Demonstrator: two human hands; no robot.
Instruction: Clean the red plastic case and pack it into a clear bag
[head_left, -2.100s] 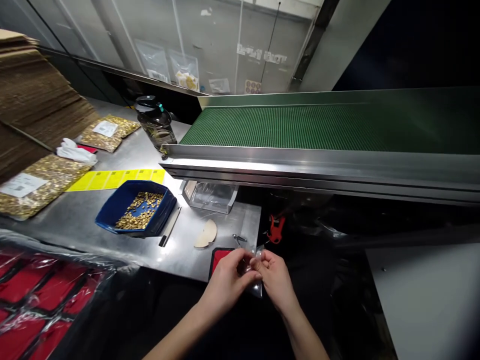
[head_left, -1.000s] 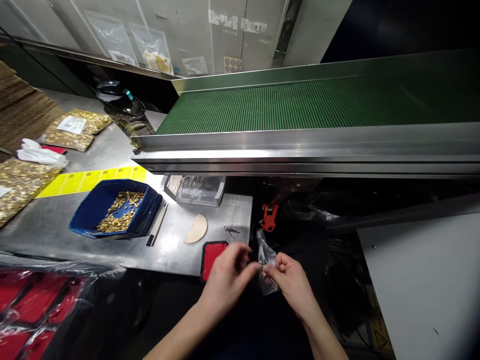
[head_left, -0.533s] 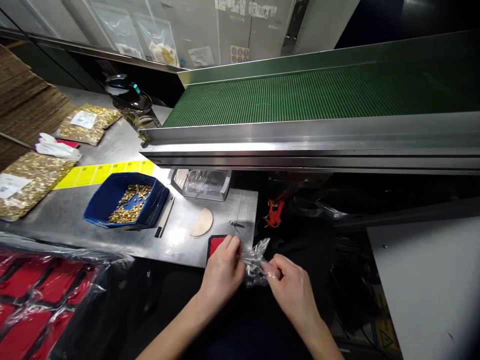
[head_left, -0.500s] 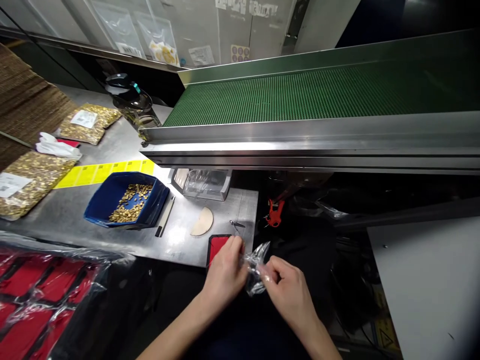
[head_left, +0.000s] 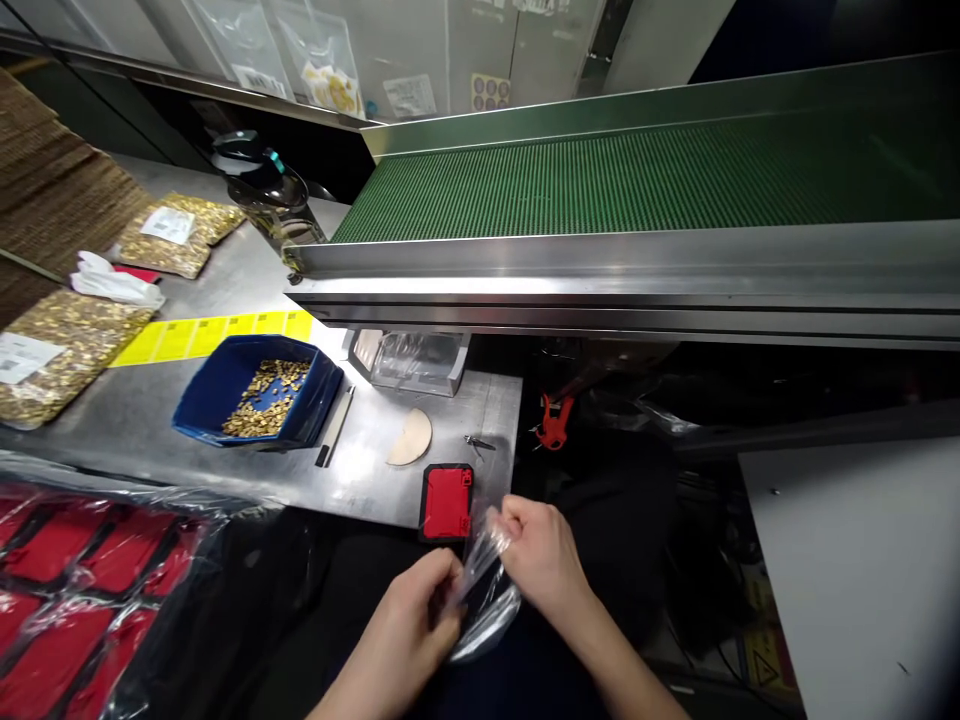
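A clear plastic bag (head_left: 487, 600) stretches between my two hands, in front of the metal table's edge. My left hand (head_left: 412, 620) pinches its lower left side. My right hand (head_left: 544, 555) grips the upper right part with curled fingers. Just beyond the bag, a red and black rectangular case (head_left: 448, 503) lies flat at the table's corner. Near it are small dark tweezers or a similar metal tool (head_left: 480, 443) and a pale half-round disc (head_left: 411, 438).
A blue bin (head_left: 191, 400) holds small gold pieces, with a slim knife-like tool (head_left: 336, 427) beside it. Behind runs a green conveyor (head_left: 562, 190) with a metal rail. Red cases under plastic (head_left: 67, 600) fill the lower left. Orange-handled pliers (head_left: 553, 422) hang beyond the table's edge.
My left hand has moved down and left, uncovering the red and black case. My right hand has shifted slightly up and left. The crumpled plastic is now spread out between them.
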